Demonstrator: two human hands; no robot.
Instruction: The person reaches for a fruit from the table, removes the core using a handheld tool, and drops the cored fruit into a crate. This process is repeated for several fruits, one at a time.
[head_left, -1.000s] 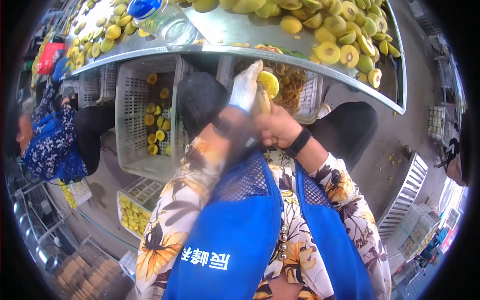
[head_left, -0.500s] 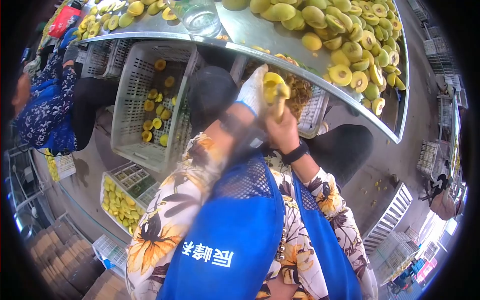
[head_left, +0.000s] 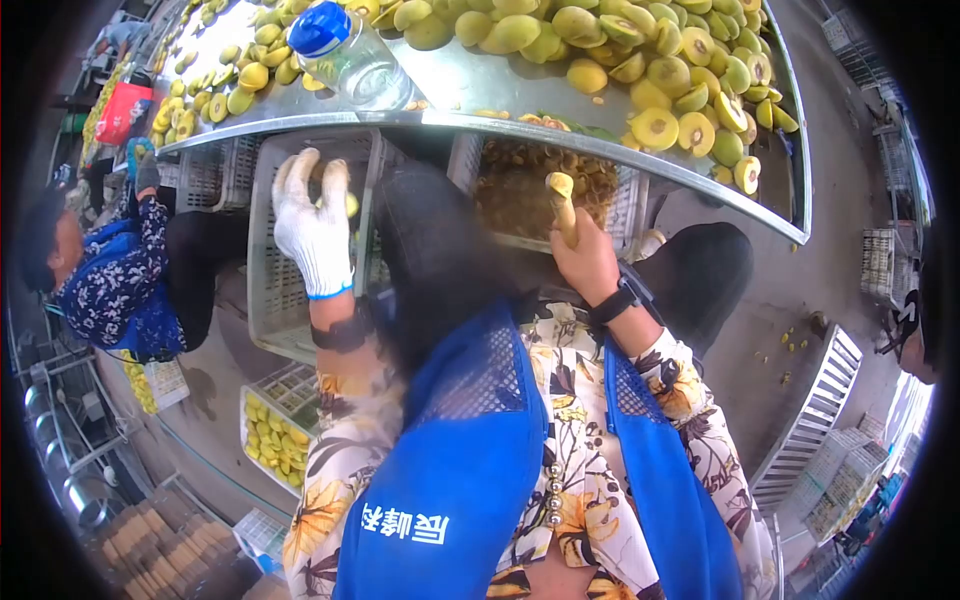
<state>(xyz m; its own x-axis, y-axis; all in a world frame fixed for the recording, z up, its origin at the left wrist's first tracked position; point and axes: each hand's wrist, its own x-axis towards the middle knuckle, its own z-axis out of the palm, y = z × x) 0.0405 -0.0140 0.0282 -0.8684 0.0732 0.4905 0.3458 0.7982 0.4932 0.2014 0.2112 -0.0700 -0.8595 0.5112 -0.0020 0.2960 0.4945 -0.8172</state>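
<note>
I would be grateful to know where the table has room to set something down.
The metal table has a bare patch between the blue-capped jar and the heaped fruit halves, and a narrower one by the front rim, left of the jar. It is crowded farther right, with scraps near the rim before the heap.
</note>
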